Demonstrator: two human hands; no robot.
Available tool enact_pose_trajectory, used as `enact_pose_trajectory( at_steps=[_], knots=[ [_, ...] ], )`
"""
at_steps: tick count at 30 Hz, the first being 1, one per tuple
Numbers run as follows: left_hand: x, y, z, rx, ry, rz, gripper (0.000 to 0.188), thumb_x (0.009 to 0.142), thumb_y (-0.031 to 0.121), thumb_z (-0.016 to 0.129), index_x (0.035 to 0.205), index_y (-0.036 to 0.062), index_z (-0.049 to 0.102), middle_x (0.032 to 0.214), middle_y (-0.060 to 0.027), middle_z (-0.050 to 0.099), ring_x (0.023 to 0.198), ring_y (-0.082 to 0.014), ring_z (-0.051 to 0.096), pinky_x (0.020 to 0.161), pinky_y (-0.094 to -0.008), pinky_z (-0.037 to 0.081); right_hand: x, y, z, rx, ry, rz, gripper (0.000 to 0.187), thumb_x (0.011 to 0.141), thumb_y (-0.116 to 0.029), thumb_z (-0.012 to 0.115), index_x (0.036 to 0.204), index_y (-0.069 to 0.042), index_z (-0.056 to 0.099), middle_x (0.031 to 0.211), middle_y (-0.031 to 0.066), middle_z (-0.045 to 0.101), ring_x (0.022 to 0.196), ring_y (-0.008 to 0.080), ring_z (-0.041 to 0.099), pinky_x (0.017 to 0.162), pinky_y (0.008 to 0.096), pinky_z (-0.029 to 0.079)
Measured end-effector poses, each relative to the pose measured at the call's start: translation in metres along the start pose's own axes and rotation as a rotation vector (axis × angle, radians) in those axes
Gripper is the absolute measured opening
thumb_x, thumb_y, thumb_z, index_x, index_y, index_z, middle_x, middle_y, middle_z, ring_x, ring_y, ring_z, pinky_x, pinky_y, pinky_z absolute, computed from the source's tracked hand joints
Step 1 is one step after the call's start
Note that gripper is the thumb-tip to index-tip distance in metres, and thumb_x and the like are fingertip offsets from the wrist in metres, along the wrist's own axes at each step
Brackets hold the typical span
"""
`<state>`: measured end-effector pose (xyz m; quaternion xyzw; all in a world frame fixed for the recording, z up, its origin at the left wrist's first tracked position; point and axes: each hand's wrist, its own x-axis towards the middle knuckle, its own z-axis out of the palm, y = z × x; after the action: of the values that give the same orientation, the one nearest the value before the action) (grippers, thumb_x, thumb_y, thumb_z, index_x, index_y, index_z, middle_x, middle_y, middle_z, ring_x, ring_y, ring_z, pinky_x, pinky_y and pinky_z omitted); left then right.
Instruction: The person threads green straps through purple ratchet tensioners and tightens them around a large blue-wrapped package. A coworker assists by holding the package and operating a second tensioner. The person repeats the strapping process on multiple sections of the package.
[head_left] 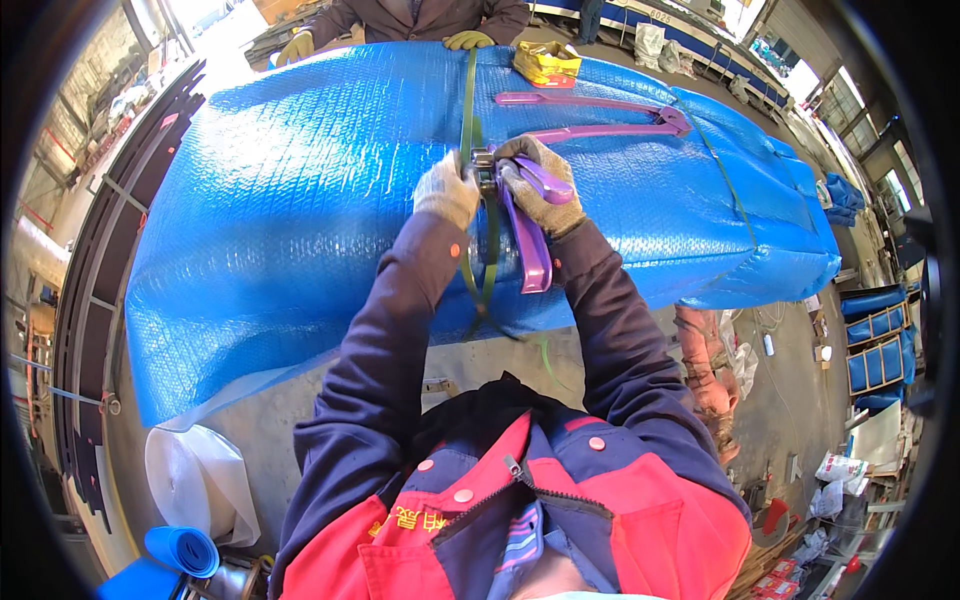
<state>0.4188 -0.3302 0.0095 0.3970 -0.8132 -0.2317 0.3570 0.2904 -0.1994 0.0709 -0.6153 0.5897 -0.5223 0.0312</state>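
A large bundle in blue woven sheeting (330, 150) lies in front of me, with a green packing strap (468, 100) running over it. In my gloved right hand (543, 188) is a strapping tensioner with purple handles (530, 245); its metal head (484, 166) sits on the strap. My gloved left hand (447, 192) is closed at the strap, right beside that head; its fingertips are partly hidden. Loose strap ends hang down the near side. Farther right on the bundle lies a second long purple-handled tool (600, 130), its handles apart.
Across the bundle stands a person whose yellow-gloved hand (468, 40) rests on it. A yellow bag (547, 62) sits near that hand. A second green strap (728, 180) crosses the right end. Dark metal bars (110, 250) and a white roll (190, 475) are at left.
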Motion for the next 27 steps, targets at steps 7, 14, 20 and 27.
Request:
enact_pose_trajectory(
  at_steps=[7, 14, 20, 27],
  knots=[
    [-0.012, 0.004, -0.014, 0.014, -0.132, -0.055, 0.041, 0.099, 0.024, 0.063, 0.139, 0.0161, 0.061, 0.094, -0.0190, 0.075, 0.084, -0.0397, 0.074, 0.078, -0.0495, 0.058, -0.008, 0.014, 0.005, 0.066, 0.076, 0.026, 0.021, 0.090, -0.005, 0.069, 0.110, -0.003, 0.070, 0.113, 0.0162, 0.074, 0.103, 0.0284, 0.074, 0.094, 0.0376, 0.057],
    [-0.004, 0.007, -0.020, 0.066, -0.193, -0.098, 0.041, 0.099, 0.021, 0.063, 0.140, 0.0157, 0.061, 0.102, -0.0197, 0.076, 0.093, -0.0399, 0.074, 0.081, -0.0481, 0.059, -0.013, 0.019, -0.001, 0.122, 0.085, -0.028, 0.021, 0.096, -0.013, 0.069, 0.114, -0.002, 0.072, 0.124, 0.0183, 0.073, 0.108, 0.0256, 0.072, 0.097, 0.0359, 0.055],
    [-0.004, 0.001, -0.019, -0.010, -0.202, -0.099, 0.032, 0.096, 0.026, 0.065, 0.125, 0.0125, 0.068, 0.112, -0.0222, 0.075, 0.105, -0.0439, 0.071, 0.091, -0.0524, 0.057, -0.012, 0.030, -0.001, 0.110, 0.050, -0.036, 0.022, 0.095, -0.010, 0.069, 0.115, 0.000, 0.071, 0.122, 0.0158, 0.072, 0.110, 0.0211, 0.069, 0.100, 0.0338, 0.052],
    [0.004, -0.002, -0.031, -0.493, -0.429, -0.283, 0.032, 0.102, 0.029, 0.063, 0.121, 0.0037, 0.065, 0.071, -0.0084, 0.065, 0.056, -0.0174, 0.062, 0.049, -0.0344, 0.047, -0.007, 0.030, 0.000, 0.015, 0.017, -0.028, 0.020, 0.094, -0.007, 0.067, 0.113, -0.002, 0.071, 0.119, 0.0144, 0.073, 0.105, 0.0213, 0.070, 0.096, 0.0342, 0.055]
  ],
)
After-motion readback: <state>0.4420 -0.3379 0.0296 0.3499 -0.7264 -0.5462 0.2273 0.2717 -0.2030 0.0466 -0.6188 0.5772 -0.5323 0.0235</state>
